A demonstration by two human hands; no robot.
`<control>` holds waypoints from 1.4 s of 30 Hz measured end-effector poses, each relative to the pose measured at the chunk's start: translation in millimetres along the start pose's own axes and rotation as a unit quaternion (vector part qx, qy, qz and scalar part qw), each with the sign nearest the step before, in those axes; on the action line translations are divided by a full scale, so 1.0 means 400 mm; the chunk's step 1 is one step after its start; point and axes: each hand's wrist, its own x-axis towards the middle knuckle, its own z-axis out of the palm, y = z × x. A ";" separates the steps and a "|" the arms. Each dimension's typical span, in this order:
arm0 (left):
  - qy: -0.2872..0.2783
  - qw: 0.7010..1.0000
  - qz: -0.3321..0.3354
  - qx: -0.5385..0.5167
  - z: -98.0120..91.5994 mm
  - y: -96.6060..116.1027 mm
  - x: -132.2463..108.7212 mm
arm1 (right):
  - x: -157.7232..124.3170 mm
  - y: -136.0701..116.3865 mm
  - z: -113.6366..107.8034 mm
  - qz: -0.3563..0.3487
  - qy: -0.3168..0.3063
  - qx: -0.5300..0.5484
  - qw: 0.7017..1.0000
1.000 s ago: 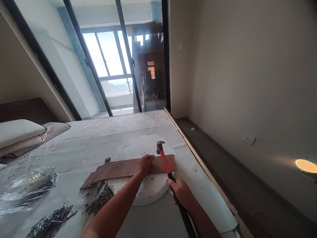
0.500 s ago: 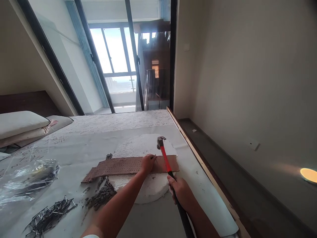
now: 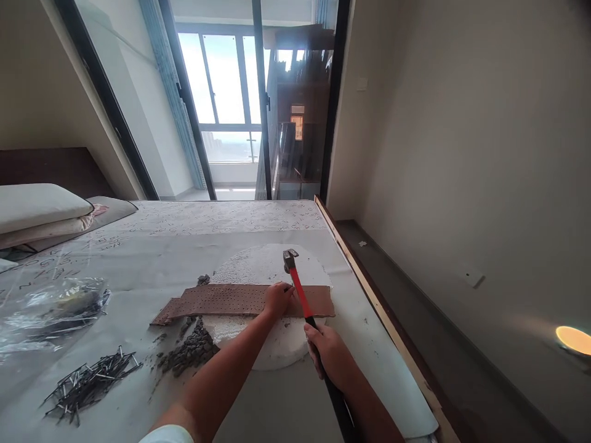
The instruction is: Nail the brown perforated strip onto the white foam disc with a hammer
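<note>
My right hand is closed round the black grip of a claw hammer with a red shaft. The hammer's metal head is raised over the brown board, close to my left hand. My left hand rests on the board, its fingers pinched at what looks like a thin nail, mostly hidden by the fingertips. Rows of small dark holes cover much of the board; its right end is plainer. Beneath it lies a round white foam slab.
Loose nails lie in a heap at the lower left, near a clear plastic bag. Grey crumbly lumps sit beside the slab. Folded bedding is at the far left. A wooden edge runs along the right.
The hammer and my right hand have shifted slightly left, bringing the head nearer my left hand. My left hand keeps its place on the board. The camera view has tilted a little.
</note>
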 end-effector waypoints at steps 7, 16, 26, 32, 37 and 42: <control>0.008 1.000 0.023 0.008 0.013 -0.010 -0.007 | -0.014 -0.015 -0.001 0.007 -0.002 0.002 1.000; 0.002 0.999 0.007 0.033 0.018 -0.013 -0.009 | -0.008 0.002 0.005 0.031 0.010 0.014 0.999; -0.008 0.999 0.012 0.036 0.012 -0.005 -0.015 | -0.006 0.004 0.005 0.025 0.020 0.015 0.999; -0.016 0.998 0.014 0.058 0.011 -0.007 -0.016 | 0.001 0.015 0.003 0.064 0.016 0.007 0.998; -0.014 0.997 0.042 0.057 0.013 -0.009 -0.016 | -0.012 0.009 -0.005 -0.008 0.026 0.019 0.999; 0.050 0.995 -0.004 -0.087 0.001 -0.007 -0.013 | -0.027 0.003 -0.014 -0.014 0.030 0.026 0.999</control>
